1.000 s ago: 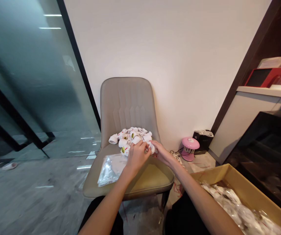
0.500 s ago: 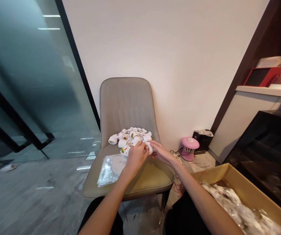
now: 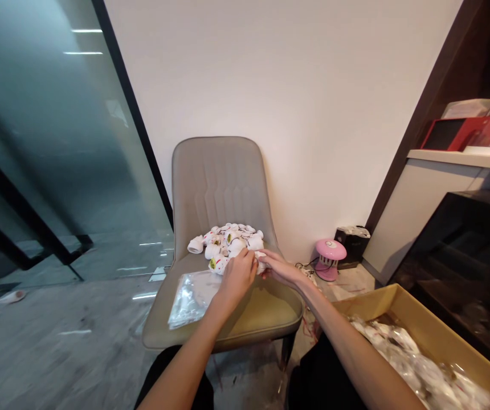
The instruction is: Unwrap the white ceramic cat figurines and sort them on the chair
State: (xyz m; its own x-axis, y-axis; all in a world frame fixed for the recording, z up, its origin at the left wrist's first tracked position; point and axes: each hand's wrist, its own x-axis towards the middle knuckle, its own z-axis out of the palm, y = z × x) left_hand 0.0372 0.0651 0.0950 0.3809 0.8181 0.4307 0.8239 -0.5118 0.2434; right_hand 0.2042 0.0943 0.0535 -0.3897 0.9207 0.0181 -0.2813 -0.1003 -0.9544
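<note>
My left hand [image 3: 240, 270] and my right hand [image 3: 276, 266] meet over the seat of a grey-beige chair [image 3: 245, 327]. Between their fingers is a small white rolled cloth bundle [image 3: 260, 259], sock-like, partly hidden by the fingers. Both hands are closed on it. Just behind and left of them lies a pile of similar white bundles [image 3: 213, 250] with red and green printed marks. A stack of clear plastic bags [image 3: 188, 299] rests flat on the seat, left of my left forearm.
To the right, a cardboard box [image 3: 382, 297] holds several white bundles in clear plastic [image 3: 411, 359]. A pink mushroom-shaped device [image 3: 329, 259] stands on the floor beside a black box [image 3: 351, 247]. On the left is a glass door [image 3: 57, 142]; a wall [image 3: 313, 114] rises behind the chair.
My right hand's fingers have drawn in closer to the left hand around the white bundle. The pile and the plastic bags stay in place; the view has shifted slightly.
</note>
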